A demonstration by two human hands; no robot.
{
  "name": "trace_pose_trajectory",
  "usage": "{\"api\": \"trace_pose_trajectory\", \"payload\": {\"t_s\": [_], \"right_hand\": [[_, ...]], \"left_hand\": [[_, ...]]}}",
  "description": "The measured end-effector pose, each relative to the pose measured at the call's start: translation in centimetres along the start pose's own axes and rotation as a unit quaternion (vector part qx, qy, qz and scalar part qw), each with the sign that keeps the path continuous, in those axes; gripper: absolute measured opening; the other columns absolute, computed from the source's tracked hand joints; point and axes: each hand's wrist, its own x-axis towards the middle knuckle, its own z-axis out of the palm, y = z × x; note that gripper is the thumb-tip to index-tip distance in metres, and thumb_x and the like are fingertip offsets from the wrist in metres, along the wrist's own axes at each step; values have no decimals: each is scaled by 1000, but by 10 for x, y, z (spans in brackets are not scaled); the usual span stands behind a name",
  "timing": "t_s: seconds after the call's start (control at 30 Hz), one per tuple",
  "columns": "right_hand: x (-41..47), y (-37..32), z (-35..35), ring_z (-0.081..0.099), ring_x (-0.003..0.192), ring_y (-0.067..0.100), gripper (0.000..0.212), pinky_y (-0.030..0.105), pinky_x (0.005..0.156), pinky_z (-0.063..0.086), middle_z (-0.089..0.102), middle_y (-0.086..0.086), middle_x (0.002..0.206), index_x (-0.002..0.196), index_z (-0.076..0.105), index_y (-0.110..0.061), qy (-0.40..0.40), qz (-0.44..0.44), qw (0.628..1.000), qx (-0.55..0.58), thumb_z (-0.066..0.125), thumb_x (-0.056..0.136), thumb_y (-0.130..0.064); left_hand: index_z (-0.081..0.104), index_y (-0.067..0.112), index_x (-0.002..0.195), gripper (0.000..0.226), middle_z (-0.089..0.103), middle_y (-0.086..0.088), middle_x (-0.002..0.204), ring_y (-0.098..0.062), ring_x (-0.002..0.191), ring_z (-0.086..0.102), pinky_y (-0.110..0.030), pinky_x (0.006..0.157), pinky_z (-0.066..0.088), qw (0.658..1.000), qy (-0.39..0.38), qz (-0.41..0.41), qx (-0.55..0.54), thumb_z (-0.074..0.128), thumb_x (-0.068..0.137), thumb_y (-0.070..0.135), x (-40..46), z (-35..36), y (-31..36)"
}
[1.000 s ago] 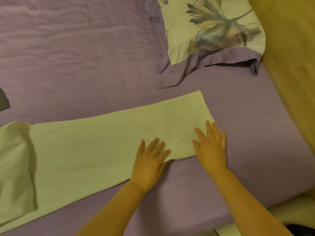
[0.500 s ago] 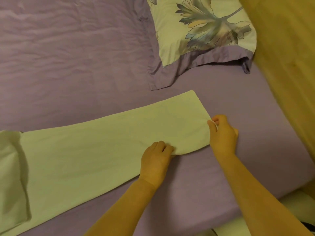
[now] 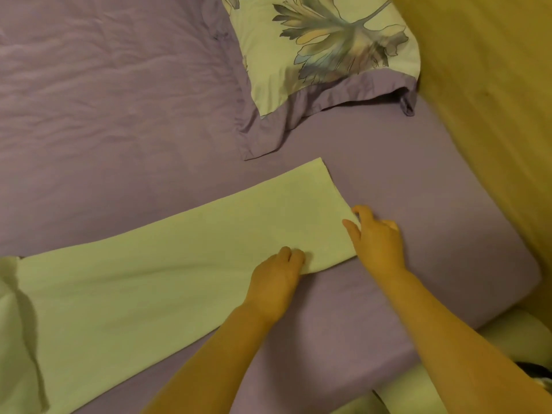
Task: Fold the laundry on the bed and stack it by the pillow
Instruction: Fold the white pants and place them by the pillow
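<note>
Pale green cloth (image 3: 167,282), already folded into a long strip, lies flat across the near half of the bed (image 3: 119,115), running from the left edge toward the right corner. Its short end stops just short of the floral pillow (image 3: 322,49), which sits at the head corner against the wooden headboard (image 3: 484,115). A second bit of green fabric (image 3: 15,339) is bunched at the far left, overlapping the strip's end.

Handling: thin, soft, light woven cloth, no stiffness. It'll drape and sag the moment you lift it, and the layers can slide apart on the smooth purple sheet. Take it at the two corners of the short end so all layers come up together, then carry that end over toward the left.

Your left hand (image 3: 277,279) is at the near corner of the short end, knuckles up, fingers curled down onto the near edge. It looks like a pinch on the cloth, but the fingertips are hidden, so that's a judgement. Forearm comes in low from the bottom edge.

Your right hand (image 3: 376,237) is at the short end, partway up the edge, thumb lying on top of the fabric and fingers curled at the edge, pinching it. Wrist is straight, forearm angled in from the bottom right.

Both grips sit close together; the far corner near the pillow isn't held, so it may lag or flop when you lift.
</note>
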Motion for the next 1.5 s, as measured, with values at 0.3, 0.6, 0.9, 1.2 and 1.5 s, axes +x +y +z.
{"api": "trace_pose_trajectory", "payload": {"t_s": [0.3, 0.6, 0.9, 1.2, 1.5], "right_hand": [[33, 4, 0, 58, 96, 30, 26, 34, 78, 41, 63, 13, 114, 119, 55, -11, -123, 56, 991, 7, 37, 101, -10], [103, -31, 17, 58, 92, 32, 29, 37, 79, 47, 66, 13, 102, 113, 63, -2, -133, 169, 939, 269, 48, 97, -21], [116, -34, 29, 55, 82, 32, 24, 36, 63, 37, 63, 13, 91, 94, 63, -6, -34, 144, 959, 242, 43, 98, -18], [65, -9, 40, 58, 55, 34, 53, 27, 45, 33, 59, 20, 108, 140, 41, -6, -36, -64, 988, -134, 51, 96, -34], [32, -88, 52, 38, 135, 36, 59, 58, 107, 29, 44, 16, 143, 142, 41, -17, 26, -225, 967, -117, 59, 88, -31]], "left_hand": [[57, 11, 116, 27, 56, -8, 112, -26, 106, 51, -29, 71, 32, 999, -20, -10, -39, 46, 91, 7, -2, 19, -5], [74, 22, 72, 44, 64, 8, 64, -13, 54, 59, -16, 40, 38, 996, 57, 53, -44, 87, 36, 0, 1, 7, -1], [67, 17, 117, 56, 66, -7, 119, -30, 103, 64, -31, 79, 54, 991, 42, 99, -84, 73, 66, -5, 4, 15, -17], [16, 27, 151, 80, 7, -6, 159, -37, 146, 3, -63, 111, 5, 989, -2, -45, 143, 14, 87, 74, 13, 23, -77], [22, 19, 150, 69, 13, -13, 158, -37, 145, 7, -63, 111, 11, 975, 113, -151, 119, 25, 93, 57, -27, 23, -98]]}}
